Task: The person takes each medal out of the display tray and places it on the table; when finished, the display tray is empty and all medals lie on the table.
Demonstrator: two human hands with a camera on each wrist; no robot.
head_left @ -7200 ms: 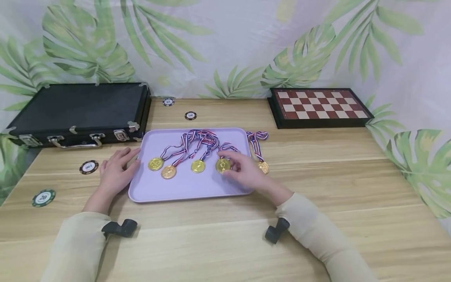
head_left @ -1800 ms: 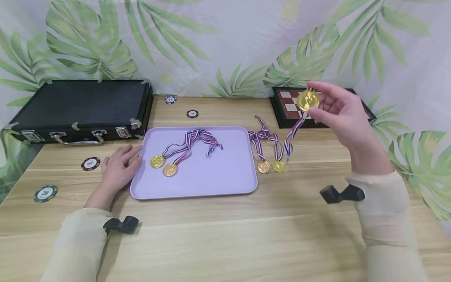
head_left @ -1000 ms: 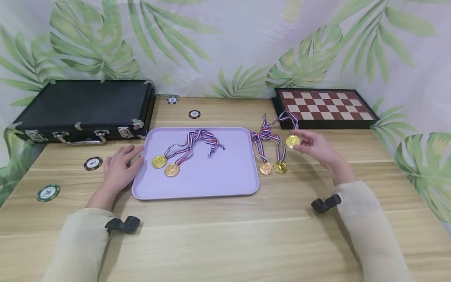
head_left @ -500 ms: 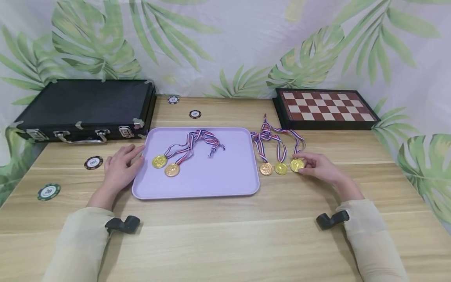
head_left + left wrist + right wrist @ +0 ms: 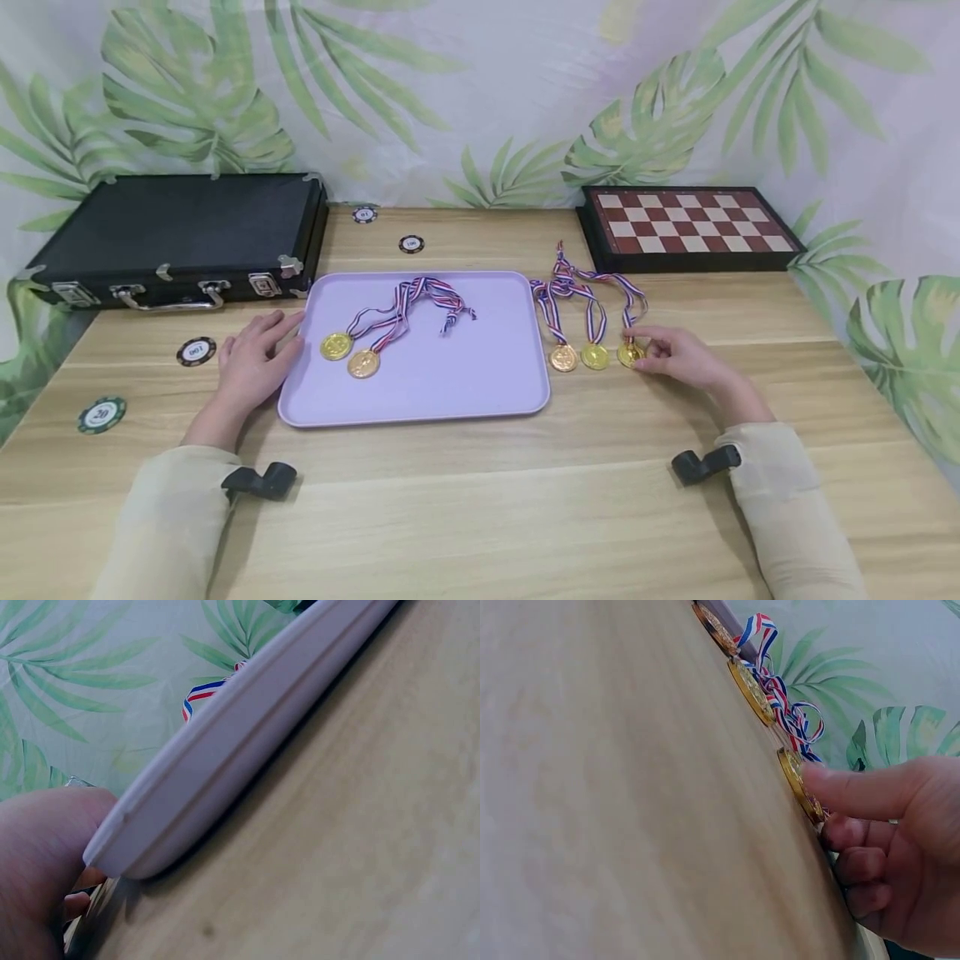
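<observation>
My right hand (image 5: 686, 358) pinches the right edge of a gold medal (image 5: 627, 355) lying on the table. In the right wrist view its thumb touches the medal's face, and the other fingers curl at the edge. Left of it lie another gold medal (image 5: 595, 357) and a bronze-toned medal (image 5: 563, 358), their striped ribbons bunched behind them. A lilac tray (image 5: 450, 396) bears a gold medal (image 5: 336, 346) and a bronze-toned one (image 5: 363, 363), ribbons trailing back to the right. My left hand (image 5: 251, 362), fingers relaxed, rests against the tray's left rim.
A black case (image 5: 176, 237) stands at the back left, a folded chessboard (image 5: 690, 225) at the back right. Poker chips lie around: a green one (image 5: 102, 414), a black one (image 5: 197, 351) and two smaller ones near the leafy backdrop (image 5: 487, 100).
Medals have moved from the tray to its right side. My right hand lifted the last one over the chessboard, then lowered it to the table. My left hand has stayed at the tray.
</observation>
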